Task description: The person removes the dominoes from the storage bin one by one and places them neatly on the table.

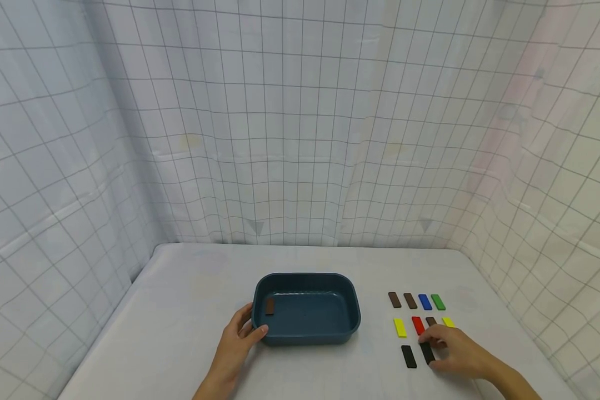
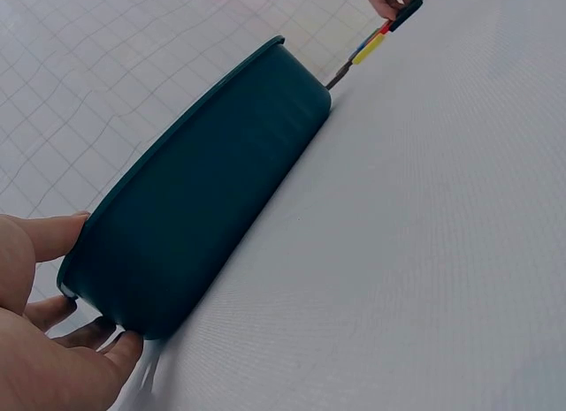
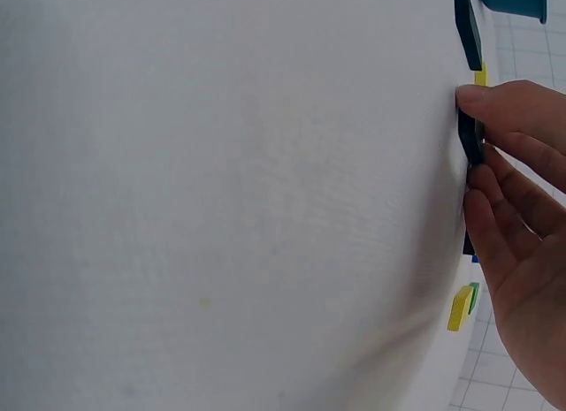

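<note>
A dark teal plastic tub [image 1: 307,340] stands on the white table, with one brown block [image 1: 270,306] lying inside at its left. My left hand [image 1: 233,344] holds the tub's left end, thumb at the rim and fingers against the outer wall [image 2: 195,190]. Over on the right, my right hand [image 1: 457,351] pinches a black block [image 1: 427,353] between thumb and fingers; in the right wrist view this black block [image 3: 469,133] is at the table surface. Beside it lies another black block [image 1: 408,356]. A red block [image 1: 418,325] and a partly covered brown block [image 1: 431,321] are just beyond the fingers.
Further blocks lie in rows right of the tub: two brown ones, the nearer-to-tub brown block [image 1: 394,300] at the row's left end, a blue block [image 1: 425,301], a green block [image 1: 438,301] and two yellow, including the left yellow block [image 1: 400,328]. Gridded white curtains [image 1: 300,139] surround the table.
</note>
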Demonstrator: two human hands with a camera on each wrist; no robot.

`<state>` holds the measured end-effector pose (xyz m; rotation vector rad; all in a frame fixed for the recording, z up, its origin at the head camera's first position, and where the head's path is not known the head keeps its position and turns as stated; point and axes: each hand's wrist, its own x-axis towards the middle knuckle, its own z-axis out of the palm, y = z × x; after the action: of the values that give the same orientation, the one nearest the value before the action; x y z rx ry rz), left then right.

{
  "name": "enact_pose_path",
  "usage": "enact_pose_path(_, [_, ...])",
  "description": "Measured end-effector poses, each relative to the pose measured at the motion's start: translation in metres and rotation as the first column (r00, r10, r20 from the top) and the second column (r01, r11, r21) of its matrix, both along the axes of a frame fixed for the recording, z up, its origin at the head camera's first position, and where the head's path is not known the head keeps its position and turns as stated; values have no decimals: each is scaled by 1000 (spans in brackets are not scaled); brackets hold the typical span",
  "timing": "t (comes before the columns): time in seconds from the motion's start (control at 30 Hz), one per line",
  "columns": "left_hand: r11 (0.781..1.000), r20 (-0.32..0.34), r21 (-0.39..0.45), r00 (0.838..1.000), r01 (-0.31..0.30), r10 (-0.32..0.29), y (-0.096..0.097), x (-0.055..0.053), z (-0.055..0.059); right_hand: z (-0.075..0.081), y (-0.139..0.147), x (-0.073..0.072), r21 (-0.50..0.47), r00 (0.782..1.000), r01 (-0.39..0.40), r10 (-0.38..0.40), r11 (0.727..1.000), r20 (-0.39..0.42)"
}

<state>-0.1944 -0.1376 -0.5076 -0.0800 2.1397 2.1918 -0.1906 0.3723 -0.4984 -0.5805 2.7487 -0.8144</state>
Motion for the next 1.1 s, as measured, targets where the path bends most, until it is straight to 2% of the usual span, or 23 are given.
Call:
enact_pose_path(0.33, [1000,8,-3,1000,-3,3,0,0,1,7,-4,-9,-40,997,-53,51,998,-57])
enact_pose_path(0.57, [1000,8,-4,1000,-7,7,1,1,2,17,-15,-17,-50,984,-114,106,992,-147])
enact_pose_path(0.8, [1000,2,-1,1000,-3,3,0,1,0,31,-29,-26,-21,982,-120,115,993,-149])
enact_pose_path(1.1, [1000,-2,16,1000,5,-4,0,2,3,52,-55,-41,-39,960,-210,198,977,-200])
